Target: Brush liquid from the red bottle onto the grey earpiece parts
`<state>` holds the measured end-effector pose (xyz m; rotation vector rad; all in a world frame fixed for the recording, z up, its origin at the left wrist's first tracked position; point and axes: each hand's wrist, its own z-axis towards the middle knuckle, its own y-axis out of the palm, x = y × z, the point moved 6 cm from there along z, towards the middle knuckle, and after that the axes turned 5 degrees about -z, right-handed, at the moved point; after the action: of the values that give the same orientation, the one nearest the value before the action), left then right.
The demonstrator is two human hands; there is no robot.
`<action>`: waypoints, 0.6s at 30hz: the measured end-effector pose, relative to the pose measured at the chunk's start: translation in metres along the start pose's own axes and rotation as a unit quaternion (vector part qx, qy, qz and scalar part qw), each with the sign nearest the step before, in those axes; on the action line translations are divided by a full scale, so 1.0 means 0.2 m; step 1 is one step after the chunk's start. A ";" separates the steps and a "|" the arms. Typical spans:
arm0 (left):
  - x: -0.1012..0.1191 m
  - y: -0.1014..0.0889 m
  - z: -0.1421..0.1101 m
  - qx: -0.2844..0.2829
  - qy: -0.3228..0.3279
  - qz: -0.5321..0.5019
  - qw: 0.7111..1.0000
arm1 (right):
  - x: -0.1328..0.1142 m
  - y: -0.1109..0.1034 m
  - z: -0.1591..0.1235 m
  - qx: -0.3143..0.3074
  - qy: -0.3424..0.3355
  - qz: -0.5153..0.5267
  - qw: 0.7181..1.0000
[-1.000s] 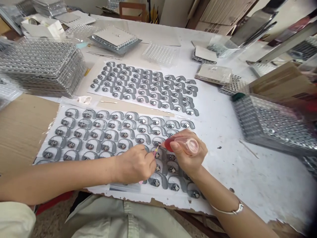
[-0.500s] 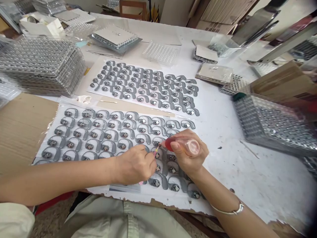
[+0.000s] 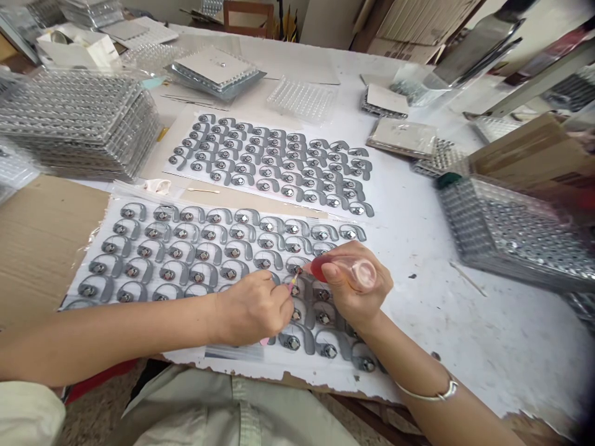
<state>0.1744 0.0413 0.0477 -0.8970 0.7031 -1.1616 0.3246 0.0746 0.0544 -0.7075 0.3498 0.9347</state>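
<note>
Over the nearer white sheet (image 3: 100, 251) of grey hooked parts (image 3: 297, 334), the left hand (image 3: 251, 308) pinches one thin swab (image 3: 292, 284) between pressed fingers, its tip at a part's round centre. The right hand (image 3: 357, 285) curls around one red-tipped squeeze bottle (image 3: 346, 274), its nozzle just beside the swab. The white table's torn front edge (image 3: 297, 384) runs just below.

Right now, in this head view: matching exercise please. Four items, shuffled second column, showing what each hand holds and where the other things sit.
1. left hand
2. right hand
3. metal bangle
4. stack of clear plastic trays

A. on the right wrist
B. at the left side of the table
C. grips a red-tipped clear bottle
D. pinches a thin pink-and-yellow stick

Pairs: 1-D, 2-C, 3-A, 4-B
</note>
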 end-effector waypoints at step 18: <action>-0.01 0.04 -0.02 -0.051 -0.005 -0.020 0.998 | -0.02 0.00 0.00 0.001 -0.012 -0.023 1.000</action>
<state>0.1747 0.0427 0.0394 -1.0054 0.7449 -1.1632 0.3224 0.0722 0.0566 -0.6984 0.3124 0.8982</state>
